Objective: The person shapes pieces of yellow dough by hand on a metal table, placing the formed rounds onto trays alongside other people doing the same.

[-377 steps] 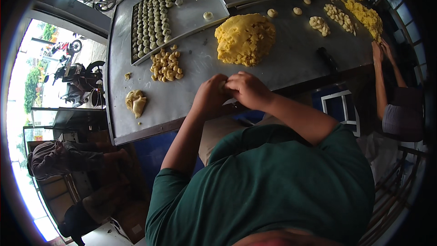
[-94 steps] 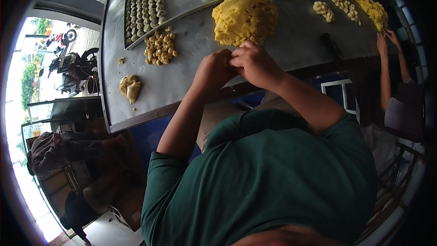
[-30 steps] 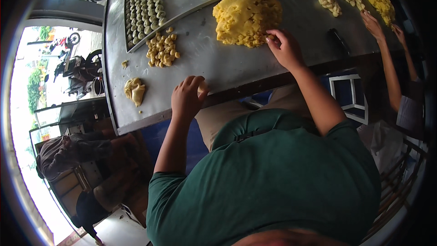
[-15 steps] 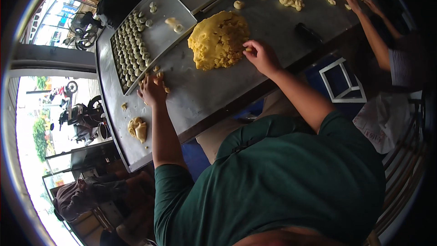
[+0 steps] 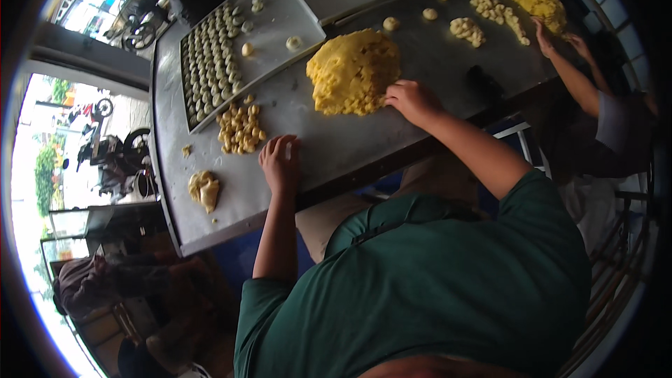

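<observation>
A large, crumbly yellow mound of filling or dough [image 5: 353, 70] sits in the middle of the metal table. My right hand [image 5: 414, 101] is at its lower right edge, fingers pinched against the yellow stuff. Closer to me, my left hand [image 5: 281, 164] hovers just over the tabletop with curled fingers; whatever they hold is hidden. Just left of that hand lies a heap of small pale dough pieces [image 5: 240, 128]. A smooth, folded lump of dough [image 5: 204, 190] rests near the table's left end.
Behind the heap, a metal tray [image 5: 280, 10] carries rows of small round balls [image 5: 213, 56]. Another tray [image 5: 318, 0] with dough balls adjoins it. At right, a co-worker's hands [image 5: 553, 38] touch another yellow mound [image 5: 535, 3]. A dark object [image 5: 484, 82] lies near the table edge.
My left hand has drawn back rightward from the small dough pieces, uncovering the heap. My right hand, which held a yellow bit beside the mound, is now against the mound's edge. The view has shifted.
</observation>
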Demonstrator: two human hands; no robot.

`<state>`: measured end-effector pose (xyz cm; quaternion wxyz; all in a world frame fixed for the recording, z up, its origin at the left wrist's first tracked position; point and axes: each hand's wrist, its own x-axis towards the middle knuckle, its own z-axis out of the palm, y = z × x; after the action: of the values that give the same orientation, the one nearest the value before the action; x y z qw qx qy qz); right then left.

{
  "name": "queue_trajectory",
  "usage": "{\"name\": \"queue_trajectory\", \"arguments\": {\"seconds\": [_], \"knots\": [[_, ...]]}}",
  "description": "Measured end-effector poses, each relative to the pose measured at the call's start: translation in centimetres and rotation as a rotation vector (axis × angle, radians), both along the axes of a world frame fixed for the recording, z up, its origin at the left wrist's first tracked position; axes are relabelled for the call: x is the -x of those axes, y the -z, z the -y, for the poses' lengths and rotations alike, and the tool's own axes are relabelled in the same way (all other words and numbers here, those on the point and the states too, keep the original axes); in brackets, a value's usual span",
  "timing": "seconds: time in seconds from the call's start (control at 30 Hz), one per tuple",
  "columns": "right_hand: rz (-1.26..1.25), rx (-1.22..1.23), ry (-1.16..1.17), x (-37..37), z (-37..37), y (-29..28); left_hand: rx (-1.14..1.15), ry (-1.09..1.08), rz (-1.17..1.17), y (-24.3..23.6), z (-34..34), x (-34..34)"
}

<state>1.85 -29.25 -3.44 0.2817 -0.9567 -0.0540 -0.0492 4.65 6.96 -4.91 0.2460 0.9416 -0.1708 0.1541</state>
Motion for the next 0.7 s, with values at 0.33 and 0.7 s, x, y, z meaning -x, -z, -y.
{"name": "queue_trajectory", "arguments": {"seconds": [0.33,0.7], "knots": [[0.123,0.114,-0.080,1.5,-1.8,1.8,-0.025,-0.007,0.091,1.0,-0.6,0.0],[-0.046,-0.043,0.090,3.1,-2.7,-0.2,0.056,-0.042,0.005,1.1,-1.1,-0.4]]}}
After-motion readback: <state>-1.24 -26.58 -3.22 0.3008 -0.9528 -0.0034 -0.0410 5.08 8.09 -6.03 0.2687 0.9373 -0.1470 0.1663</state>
